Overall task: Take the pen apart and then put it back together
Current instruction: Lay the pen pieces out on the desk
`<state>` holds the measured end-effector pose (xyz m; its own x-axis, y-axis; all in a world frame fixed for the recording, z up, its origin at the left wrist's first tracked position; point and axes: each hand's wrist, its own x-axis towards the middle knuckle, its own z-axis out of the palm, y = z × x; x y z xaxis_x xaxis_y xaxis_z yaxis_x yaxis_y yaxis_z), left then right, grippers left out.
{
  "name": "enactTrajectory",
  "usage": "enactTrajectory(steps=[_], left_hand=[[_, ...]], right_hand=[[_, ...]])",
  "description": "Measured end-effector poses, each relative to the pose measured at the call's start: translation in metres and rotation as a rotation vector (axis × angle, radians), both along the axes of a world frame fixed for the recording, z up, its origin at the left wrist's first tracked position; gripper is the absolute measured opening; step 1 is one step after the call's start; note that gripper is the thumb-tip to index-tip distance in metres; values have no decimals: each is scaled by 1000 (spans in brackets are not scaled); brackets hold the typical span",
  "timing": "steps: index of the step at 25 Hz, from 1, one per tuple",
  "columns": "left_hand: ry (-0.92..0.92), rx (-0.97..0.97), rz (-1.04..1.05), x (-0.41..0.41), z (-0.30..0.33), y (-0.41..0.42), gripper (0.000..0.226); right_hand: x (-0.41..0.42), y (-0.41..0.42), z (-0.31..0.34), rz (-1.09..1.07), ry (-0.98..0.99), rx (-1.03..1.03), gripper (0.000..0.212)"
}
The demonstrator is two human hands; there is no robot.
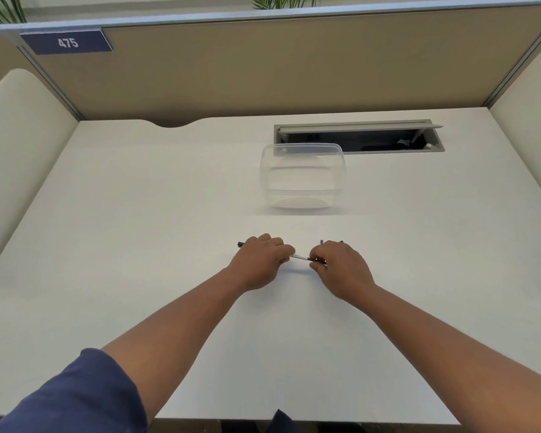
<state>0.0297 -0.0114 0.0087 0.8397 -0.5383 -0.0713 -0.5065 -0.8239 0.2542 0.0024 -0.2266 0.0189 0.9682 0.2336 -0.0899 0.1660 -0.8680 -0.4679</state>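
Note:
A thin white pen [301,256] with a dark section near its right end is held level just above the white desk [138,245]. My left hand [263,260] pinches its left part and my right hand [341,267] grips the dark right part. A black piece [240,244] pokes out to the left behind my left hand. Small dark parts [321,242] show on the desk just beyond my right hand, mostly hidden by it.
A clear plastic container [303,176] stands on the desk beyond my hands. Behind it a cable tray [359,139] is set into the desk with its lid raised. Beige partitions close off the back and sides; a sign reads 475 [67,42].

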Motion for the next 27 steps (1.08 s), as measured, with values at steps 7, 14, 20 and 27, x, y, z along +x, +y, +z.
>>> enactTrajectory(steps=[7, 14, 20, 27], left_hand=[[16, 24, 48, 3, -4, 8, 27], [17, 57, 43, 10, -2, 6, 28], [-10, 49, 22, 20, -2, 7, 27], [-52, -6, -12, 39, -16, 9, 26]], right_hand=[[5, -14, -1, -48, 19, -69, 13], [33, -12, 16, -61, 10, -82, 19], [79, 5, 42, -27, -112, -42, 18], [160, 11, 54, 3, -154, -135, 21]])
